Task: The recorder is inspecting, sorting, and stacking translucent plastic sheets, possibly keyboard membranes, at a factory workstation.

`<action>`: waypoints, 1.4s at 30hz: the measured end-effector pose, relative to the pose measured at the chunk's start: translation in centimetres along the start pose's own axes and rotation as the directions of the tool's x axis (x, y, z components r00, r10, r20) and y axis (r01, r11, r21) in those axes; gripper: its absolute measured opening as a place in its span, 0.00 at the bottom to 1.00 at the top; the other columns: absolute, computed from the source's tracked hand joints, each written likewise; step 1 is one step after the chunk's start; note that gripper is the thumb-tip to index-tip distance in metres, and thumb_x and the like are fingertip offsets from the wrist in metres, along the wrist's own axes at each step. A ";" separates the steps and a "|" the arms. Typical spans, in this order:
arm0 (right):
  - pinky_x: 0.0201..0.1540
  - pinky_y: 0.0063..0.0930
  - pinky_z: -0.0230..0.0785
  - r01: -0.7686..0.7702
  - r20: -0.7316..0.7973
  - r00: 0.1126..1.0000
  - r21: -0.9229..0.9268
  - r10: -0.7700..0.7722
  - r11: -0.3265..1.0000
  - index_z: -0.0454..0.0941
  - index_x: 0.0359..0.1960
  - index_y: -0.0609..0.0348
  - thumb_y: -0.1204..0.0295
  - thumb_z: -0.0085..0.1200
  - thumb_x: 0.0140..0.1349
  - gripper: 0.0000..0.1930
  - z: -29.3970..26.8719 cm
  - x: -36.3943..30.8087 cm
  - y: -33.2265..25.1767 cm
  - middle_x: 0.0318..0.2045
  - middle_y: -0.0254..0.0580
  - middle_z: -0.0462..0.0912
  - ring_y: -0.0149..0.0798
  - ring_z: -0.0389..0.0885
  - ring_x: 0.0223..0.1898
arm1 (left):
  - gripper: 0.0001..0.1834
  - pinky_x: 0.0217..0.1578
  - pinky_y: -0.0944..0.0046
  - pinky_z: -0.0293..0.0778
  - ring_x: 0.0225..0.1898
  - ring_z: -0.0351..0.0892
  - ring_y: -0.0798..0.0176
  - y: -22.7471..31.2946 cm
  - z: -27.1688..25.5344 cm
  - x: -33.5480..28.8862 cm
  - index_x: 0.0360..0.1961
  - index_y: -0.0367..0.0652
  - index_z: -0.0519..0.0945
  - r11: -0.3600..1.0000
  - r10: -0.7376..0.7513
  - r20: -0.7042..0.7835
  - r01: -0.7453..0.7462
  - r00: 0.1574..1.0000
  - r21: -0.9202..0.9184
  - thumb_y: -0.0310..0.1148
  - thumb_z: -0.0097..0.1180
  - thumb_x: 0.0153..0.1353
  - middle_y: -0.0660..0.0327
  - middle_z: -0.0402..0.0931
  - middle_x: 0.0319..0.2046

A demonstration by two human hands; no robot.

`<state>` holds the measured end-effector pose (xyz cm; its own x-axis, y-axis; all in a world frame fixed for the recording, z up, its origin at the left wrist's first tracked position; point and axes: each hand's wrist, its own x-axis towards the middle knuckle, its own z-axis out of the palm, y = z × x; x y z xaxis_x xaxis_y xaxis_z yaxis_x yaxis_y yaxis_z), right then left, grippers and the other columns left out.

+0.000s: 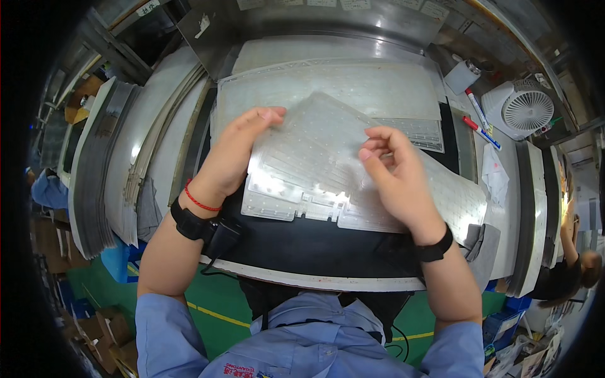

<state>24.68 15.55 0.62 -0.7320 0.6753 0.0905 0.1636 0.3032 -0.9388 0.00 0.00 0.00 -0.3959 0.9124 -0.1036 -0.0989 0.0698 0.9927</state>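
A thin silvery metal sheet (pixel 309 145), dotted with small marks, lies tilted in front of me with one corner pointing away. My left hand (pixel 236 148) is closed at its left edge, thumb and fingertips close together near the upper part. Over the right side of the sheet, my right hand (pixel 400 173) has loosely curled fingers, with a gap between thumb and fingers. Beneath are more dotted metal sheets (pixel 271 205), with notches and a comb-like strip along the near edge. Glare hides some outlines.
A black mat (pixel 283 249) covers the near table. Larger sheets (pixel 340 79) are stacked behind; upright plate stacks (pixel 101 170) flank the left. At right are a white fan (pixel 523 107), markers (pixel 482 132), a white bottle (pixel 462 77) and a grey cloth (pixel 482 252). Another person (pixel 570 271) is far right.
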 end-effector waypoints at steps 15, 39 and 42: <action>0.52 0.42 0.70 0.116 -0.007 0.989 -0.565 -0.145 0.817 0.82 0.44 0.66 0.55 0.70 0.55 0.26 -5.0 1.2 1.4 0.41 0.54 0.83 0.53 0.79 0.46 | 0.23 0.56 0.67 0.76 0.51 0.81 0.68 0.1 -1.7 -0.2 0.65 0.35 0.70 0.982 0.065 0.131 -0.039 0.989 -0.187 0.22 0.55 0.70 0.57 0.82 0.52; 0.40 0.37 0.72 0.210 0.055 0.977 -0.437 -0.207 0.875 0.84 0.40 0.64 0.60 0.73 0.51 0.22 -4.4 1.1 1.1 0.31 0.51 0.83 0.49 0.81 0.33 | 0.22 0.58 0.64 0.78 0.54 0.82 0.65 0.9 -1.1 0.3 0.66 0.29 0.68 0.971 -0.081 0.065 0.094 0.995 -0.219 0.27 0.49 0.75 0.52 0.80 0.56; 0.40 0.38 0.72 0.153 0.046 0.988 -0.450 -0.148 0.880 0.83 0.39 0.65 0.60 0.74 0.51 0.21 -4.2 1.2 0.8 0.30 0.51 0.82 0.50 0.81 0.34 | 0.21 0.57 0.65 0.78 0.54 0.82 0.66 0.8 -1.1 0.2 0.65 0.30 0.69 0.973 -0.076 0.002 0.075 0.997 -0.217 0.27 0.50 0.75 0.53 0.81 0.54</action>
<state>26.73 19.39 1.33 -0.7775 0.5916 0.2131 0.3298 0.6722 -0.6629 -1.11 -0.22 0.75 -0.3851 0.9053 -0.1790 -0.3244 0.0488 0.9446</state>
